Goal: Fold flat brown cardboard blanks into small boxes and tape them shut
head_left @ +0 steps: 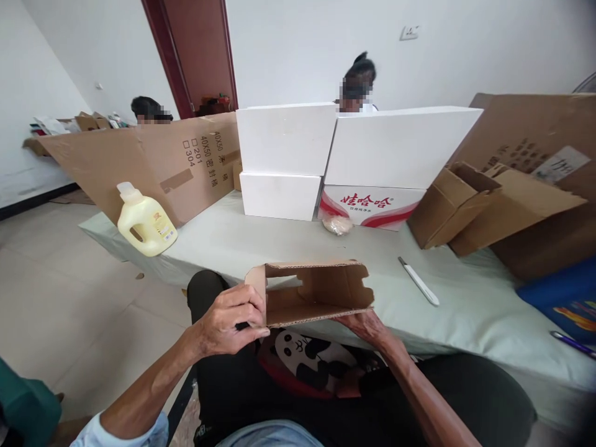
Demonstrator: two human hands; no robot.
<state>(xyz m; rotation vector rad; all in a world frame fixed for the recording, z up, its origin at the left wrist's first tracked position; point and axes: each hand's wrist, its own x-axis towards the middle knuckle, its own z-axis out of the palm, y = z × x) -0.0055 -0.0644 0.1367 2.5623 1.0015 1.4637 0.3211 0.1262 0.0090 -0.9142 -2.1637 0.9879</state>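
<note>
Between my hands, above my lap at the table's near edge, is a small brown cardboard box (333, 285) with its open side facing up toward me. My left hand (237, 313) grips the box's left end, thumb and fingers pinching the cardboard. Under the near right side lies my right hand (365, 326), supporting the box from below; its fingers are mostly hidden behind the cardboard. A white-handled knife (419, 282) rests on the table to the right of the box. Beyond the box sits a small clear-wrapped bundle (338, 225).
White boxes (286, 139) and a red-and-white printed carton (372, 208) are stacked at the back. A yellow jug (146, 220) stands left, before a large carton (186, 167). Brown boxes (451, 205), a blue item (559, 298) and a pen (572, 343) are right. Two people sit behind.
</note>
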